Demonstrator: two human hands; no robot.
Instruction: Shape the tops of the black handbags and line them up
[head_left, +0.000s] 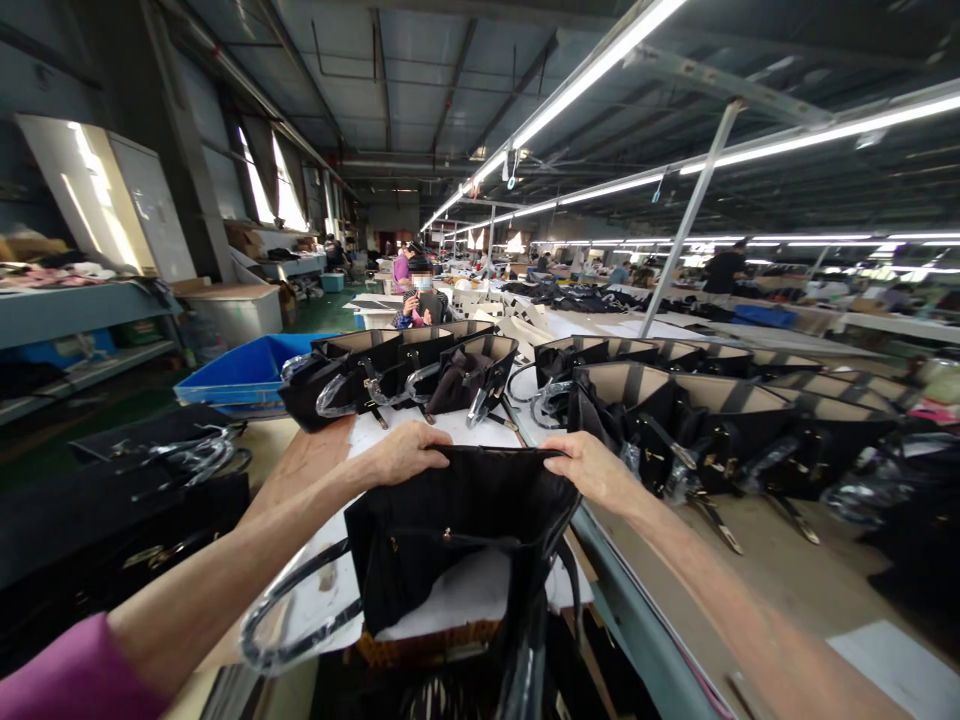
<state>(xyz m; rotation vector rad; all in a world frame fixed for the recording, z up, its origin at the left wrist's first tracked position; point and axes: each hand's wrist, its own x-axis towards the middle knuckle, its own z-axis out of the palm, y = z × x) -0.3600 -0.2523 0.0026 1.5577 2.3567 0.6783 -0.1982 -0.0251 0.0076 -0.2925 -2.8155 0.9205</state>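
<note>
A black handbag [465, 500] hangs open between my hands, above the near end of the table. My left hand [409, 455] pinches the far rim at its left corner, thumb along the edge. At the right corner of the same rim, my right hand [592, 465] grips with its thumb and fingers. The bag's mouth faces me, and a small zip pull shows on its inner wall. A plastic-wrapped handle [262, 640] loops out to the left of the bag, and another wrapped handle hangs at the front right.
Black bags with beige linings stand in rows on the right table [840, 570] and beyond my hands. A blue bin [240, 375] sits left of them. More black bags [150, 500] lie at the left. A co-worker [416, 290] is ahead; a slanted metal post [690, 220] rises at right.
</note>
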